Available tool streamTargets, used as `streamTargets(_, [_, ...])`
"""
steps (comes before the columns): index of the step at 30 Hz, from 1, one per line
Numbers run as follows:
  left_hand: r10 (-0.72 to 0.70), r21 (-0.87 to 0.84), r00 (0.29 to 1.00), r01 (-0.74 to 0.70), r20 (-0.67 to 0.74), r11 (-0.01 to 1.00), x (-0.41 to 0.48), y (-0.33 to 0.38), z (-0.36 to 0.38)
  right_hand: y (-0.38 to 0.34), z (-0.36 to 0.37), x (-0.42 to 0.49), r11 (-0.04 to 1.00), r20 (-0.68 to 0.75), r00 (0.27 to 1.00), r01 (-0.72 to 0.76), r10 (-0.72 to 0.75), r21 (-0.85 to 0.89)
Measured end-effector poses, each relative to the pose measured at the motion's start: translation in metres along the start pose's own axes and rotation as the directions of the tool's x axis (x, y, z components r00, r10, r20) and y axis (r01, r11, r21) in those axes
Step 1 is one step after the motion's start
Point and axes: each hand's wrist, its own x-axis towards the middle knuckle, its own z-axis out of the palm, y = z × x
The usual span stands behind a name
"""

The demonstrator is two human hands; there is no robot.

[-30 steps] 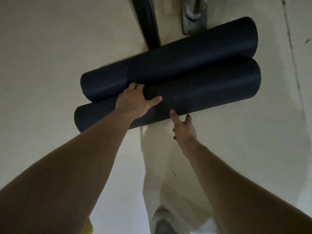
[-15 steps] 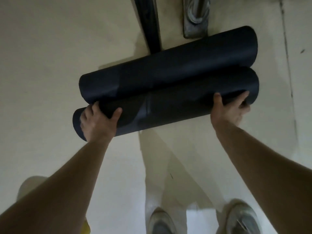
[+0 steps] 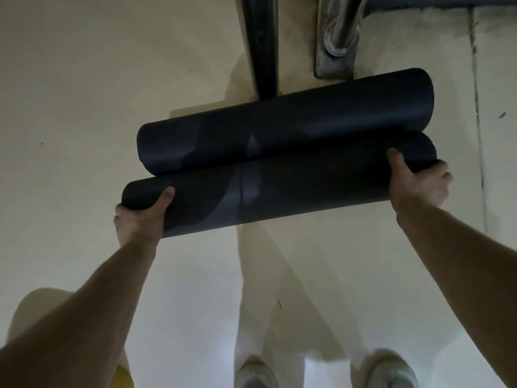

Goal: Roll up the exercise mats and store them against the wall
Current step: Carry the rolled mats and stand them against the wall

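Two dark rolled exercise mats lie side by side across the pale floor. The near rolled mat point(image 3: 307, 189) is gripped at both ends. My left hand point(image 3: 140, 217) curls around its left end, thumb on top. My right hand point(image 3: 416, 183) wraps around its right end, thumb over the roll. The far rolled mat point(image 3: 293, 127) touches the near one along its length and rests in front of the equipment base.
A black bar point(image 3: 263, 46) and a metal foot plate with a post point(image 3: 335, 49) stand just beyond the mats. A dark ledge point(image 3: 447, 1) runs along the top right. My shoes point(image 3: 254, 373) are at the bottom edge, on the pale floor point(image 3: 84, 107).
Both hands moved outward from the middle of the near roll to its ends and closed around it. The view shifted back slightly.
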Motion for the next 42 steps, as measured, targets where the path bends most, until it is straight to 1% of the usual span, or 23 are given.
streamTargets(3, [0.046,0.145,0.999,-0.048,0.019,0.988,-0.008,-0.008,0.01,0.0,0.004,0.003,0.999,-0.024,0.999,0.033,-0.034,-0.031])
streamTargets(5, [0.057,0.248,0.996,-0.071,0.061,0.966,-0.008,-0.013,0.015,0.01,0.007,0.005,1.0,0.041,0.999,0.028,-0.028,0.007])
streamTargets(7, [0.019,0.327,0.996,-0.046,0.086,0.944,-0.005,-0.006,0.015,0.016,0.009,0.002,0.999,0.082,0.997,0.003,-0.006,0.038])
streamTargets(8, [0.063,0.393,0.995,-0.086,0.072,0.915,-0.005,0.0,0.012,0.017,0.01,0.0,0.998,0.078,0.996,-0.044,0.04,0.052])
streamTargets(9, [0.2,0.478,0.978,-0.207,0.066,0.854,-0.005,0.006,0.01,0.017,0.015,-0.006,0.989,0.063,0.991,-0.122,0.117,0.078])
streamTargets(10, [0.402,0.537,0.909,-0.394,0.11,0.746,-0.006,0.013,0.009,0.015,0.021,-0.018,0.967,0.058,0.975,-0.219,0.213,0.127])
streamTargets(11, [0.579,0.541,0.785,-0.593,0.222,0.596,-0.009,0.021,0.01,0.013,0.029,-0.034,0.93,0.089,0.954,-0.3,0.287,0.211])
streamTargets(12, [0.676,0.472,0.644,-0.75,0.359,0.464,-0.014,0.033,0.011,0.013,0.038,-0.053,0.878,0.171,0.933,-0.357,0.317,0.318])
streamTargets(13, [0.683,0.374,0.547,-0.835,0.483,0.404,-0.02,0.046,0.016,0.015,0.05,-0.073,0.82,0.291,0.901,-0.42,0.323,0.39])
streamTargets(14, [0.637,0.312,0.504,-0.863,0.584,0.396,-0.026,0.057,0.024,0.016,0.063,-0.093,0.767,0.431,0.847,-0.492,0.312,0.412])
streamTargets(15, [0.57,0.316,0.498,-0.864,0.653,0.391,-0.031,0.067,0.033,0.016,0.076,-0.111,0.722,0.553,0.784,-0.553,0.282,0.415])
streamTargets(16, [0.509,0.37,0.51,-0.858,0.694,0.356,-0.035,0.076,0.043,0.016,0.089,-0.123,0.683,0.625,0.735,-0.599,0.262,0.418])
streamTargets(17, [0.467,0.425,0.525,-0.851,0.712,0.308,-0.04,0.083,0.05,0.015,0.102,-0.131,0.64,0.654,0.713,-0.631,0.254,0.439])
streamTargets(20, [0.481,0.518,0.561,-0.823,0.674,0.234,-0.048,0.09,0.058,0.014,0.123,-0.134,0.495,0.628,0.735,-0.658,0.257,0.567])
streamTargets(22, [0.462,0.519,0.574,-0.816,0.677,0.254,-0.055,0.087,0.056,0.02,0.117,-0.136,0.469,0.607,0.737,-0.667,0.298,0.579])
streamTargets(23, [0.402,0.484,0.566,-0.824,0.72,0.294,-0.06,0.082,0.056,0.029,0.108,-0.141,0.488,0.601,0.734,-0.669,0.315,0.561])
streamTargets(26, [0.16,0.391,0.488,-0.824,0.858,0.411,-0.084,0.054,0.06,0.066,0.075,-0.153,0.557,0.616,0.712,-0.679,0.338,0.479])
streamTargets(27, [0.132,0.363,0.479,-0.794,0.868,0.488,-0.091,0.044,0.064,0.075,0.068,-0.156,0.57,0.639,0.697,-0.683,0.324,0.456])
streamTargets(29, [0.15,0.295,0.493,-0.709,0.857,0.641,-0.102,0.031,0.077,0.085,0.071,-0.159,0.554,0.683,0.672,-0.698,0.286,0.454])
streamTargets(30, [0.169,0.263,0.498,-0.682,0.851,0.682,-0.105,0.027,0.083,0.085,0.075,-0.16,0.544,0.699,0.659,-0.708,0.278,0.45])
streamTargets(35, [0.193,0.166,0.467,-0.623,0.863,0.764,-0.126,0.021,0.065,0.076,0.061,-0.179,0.502,0.67,0.685,-0.703,0.288,0.503])
streamTargets(38, [0.193,0.172,0.483,-0.612,0.854,0.772,-0.154,0.005,0.018,0.072,0.02,-0.213,0.595,0.676,0.688,-0.667,0.263,0.448])
streamTargets(42, [0.167,0.112,0.573,-0.419,0.803,0.901,-0.189,-0.032,-0.08,0.054,-0.028,-0.277,0.747,0.67,0.723,-0.537,0.168,0.392])
